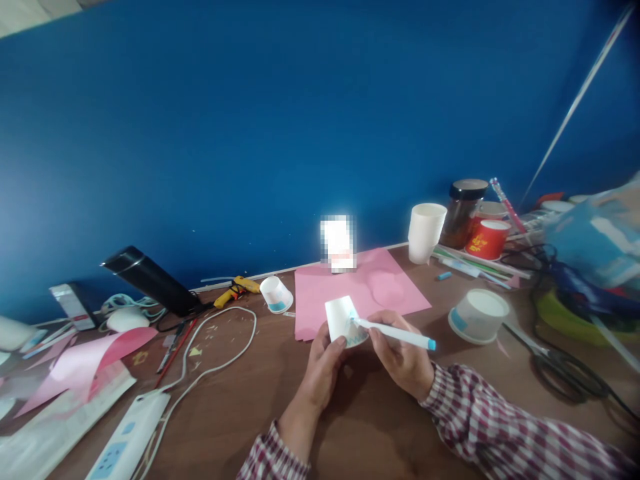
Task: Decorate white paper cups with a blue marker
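Note:
My left hand [323, 367] is closed around the lower part of a white paper cup [340, 313], which it holds tilted above the brown table. Blue zigzag marks run along the cup's lower edge. In my right hand [400, 357] is a white marker pen [395, 332] with a light blue end, its tip at the cup's side near a small blue mark. Pink paper sheets [320, 293] lie just behind the hands. A small upturned cup [479, 317] with a blue patch stands right of my right hand, and another cup [275, 293] sits to the left.
Black-handled scissors [567, 367] lie at the right. Behind them stand a stack of white cups [425, 230], a dark lidded jar [463, 213] and a red cup [489, 240]. On the left are a power strip [131, 437] with a looping cable, a black cylinder [150, 280] and a yellow tool [237, 290].

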Tool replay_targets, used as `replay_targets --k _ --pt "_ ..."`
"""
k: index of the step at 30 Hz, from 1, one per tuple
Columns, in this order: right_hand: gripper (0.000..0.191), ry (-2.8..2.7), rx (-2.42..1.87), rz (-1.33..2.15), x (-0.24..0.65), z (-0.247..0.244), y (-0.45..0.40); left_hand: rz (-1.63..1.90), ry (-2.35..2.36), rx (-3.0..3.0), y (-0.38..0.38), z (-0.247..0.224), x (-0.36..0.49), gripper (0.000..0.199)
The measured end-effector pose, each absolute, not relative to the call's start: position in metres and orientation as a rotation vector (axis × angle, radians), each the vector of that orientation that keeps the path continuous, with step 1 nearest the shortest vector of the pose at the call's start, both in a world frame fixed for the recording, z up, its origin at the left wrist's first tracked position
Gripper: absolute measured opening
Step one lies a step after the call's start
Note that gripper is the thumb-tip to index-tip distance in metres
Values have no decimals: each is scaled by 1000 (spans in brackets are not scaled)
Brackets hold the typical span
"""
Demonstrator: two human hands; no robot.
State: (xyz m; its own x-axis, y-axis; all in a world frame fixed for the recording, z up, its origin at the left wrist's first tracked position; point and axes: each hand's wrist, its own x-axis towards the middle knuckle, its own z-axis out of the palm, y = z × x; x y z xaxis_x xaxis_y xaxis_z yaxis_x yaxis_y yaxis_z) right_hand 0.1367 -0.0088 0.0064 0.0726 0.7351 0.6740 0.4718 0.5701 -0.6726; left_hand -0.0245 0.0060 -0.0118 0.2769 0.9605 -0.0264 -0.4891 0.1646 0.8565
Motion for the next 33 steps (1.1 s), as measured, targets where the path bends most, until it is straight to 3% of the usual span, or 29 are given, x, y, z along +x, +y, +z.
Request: replay_targets --k 33 --pt "7 -1554 -1048 279 137 3 -8 1173 721 858 8 -18 -25 47"
